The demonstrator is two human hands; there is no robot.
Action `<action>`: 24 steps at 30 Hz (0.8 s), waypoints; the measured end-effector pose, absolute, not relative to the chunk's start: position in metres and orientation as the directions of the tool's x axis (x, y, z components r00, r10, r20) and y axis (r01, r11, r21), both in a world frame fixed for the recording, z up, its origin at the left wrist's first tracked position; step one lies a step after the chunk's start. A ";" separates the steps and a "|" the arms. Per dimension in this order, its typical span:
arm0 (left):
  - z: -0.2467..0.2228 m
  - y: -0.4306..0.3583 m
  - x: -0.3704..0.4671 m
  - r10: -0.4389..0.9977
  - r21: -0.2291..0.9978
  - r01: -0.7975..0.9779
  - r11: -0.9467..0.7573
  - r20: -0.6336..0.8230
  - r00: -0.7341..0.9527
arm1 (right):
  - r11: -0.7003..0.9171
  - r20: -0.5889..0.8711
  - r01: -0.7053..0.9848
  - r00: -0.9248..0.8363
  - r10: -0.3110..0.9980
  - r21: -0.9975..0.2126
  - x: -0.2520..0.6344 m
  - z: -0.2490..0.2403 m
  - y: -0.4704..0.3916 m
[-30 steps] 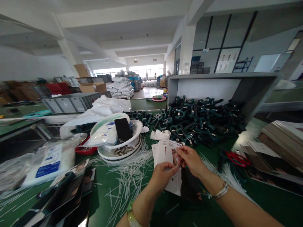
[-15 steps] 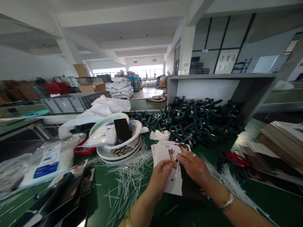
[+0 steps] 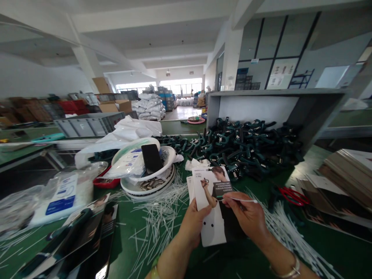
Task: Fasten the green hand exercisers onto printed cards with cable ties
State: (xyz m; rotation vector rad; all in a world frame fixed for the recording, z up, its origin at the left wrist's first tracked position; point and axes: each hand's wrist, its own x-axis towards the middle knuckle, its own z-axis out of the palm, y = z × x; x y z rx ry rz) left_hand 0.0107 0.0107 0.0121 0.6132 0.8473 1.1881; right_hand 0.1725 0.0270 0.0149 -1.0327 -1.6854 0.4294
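My left hand [image 3: 194, 221] grips the left edge of a printed card [image 3: 213, 228], thumb on its front. The card shows a person, an arm and small dark holes low down. A thin white cable tie [image 3: 242, 199] is pinched in my right hand [image 3: 247, 215], with one end close to the card's middle and the head pointing right. More cards [image 3: 190, 188] lie behind the held one. Loose white ties [image 3: 162, 217] are strewn left of my hands, and a bundle of ties [image 3: 286, 228] lies to the right.
Dark green hand grips [image 3: 232, 145] are heaped by a grey bin [image 3: 316, 120]. Bowls of metal parts [image 3: 149, 185] hold a phone [image 3: 151, 159] on top. Red scissors [image 3: 295, 195] and card stacks [image 3: 343, 174] are at right. Packed grips with cards [image 3: 78, 236] lie left.
The card has come up off the others in my left hand, showing more of its print. My right hand has moved right and down, and the tie now points sideways instead of lying over the card.
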 end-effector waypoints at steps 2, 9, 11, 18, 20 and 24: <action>0.015 0.009 0.011 0.961 0.787 -0.553 0.273 -0.243 0.129 | 0.607 0.637 0.421 -0.086 0.766 -0.674 0.173 0.013 0.029; 0.022 0.002 0.016 0.943 0.730 -0.600 0.329 -0.290 0.164 | 0.750 0.764 0.536 -0.269 0.587 -0.388 0.172 0.013 0.030; 0.023 0.000 0.017 0.936 0.708 -0.616 0.347 -0.301 0.181 | 0.763 0.750 0.577 -0.358 0.557 -0.291 0.171 0.016 0.029; 0.018 0.002 0.009 0.957 0.745 -0.602 0.288 -0.251 0.147 | 0.711 0.597 0.627 -0.450 0.664 -0.319 0.188 0.027 0.020; 0.019 0.003 0.003 0.959 0.747 -0.602 0.282 -0.241 0.151 | 0.566 0.552 0.610 -0.240 0.799 -0.555 0.202 0.029 0.023; 0.024 -0.001 -0.002 0.943 0.733 -0.595 0.330 -0.224 0.248 | 0.035 0.022 0.255 -0.055 0.998 -0.966 0.210 0.030 0.030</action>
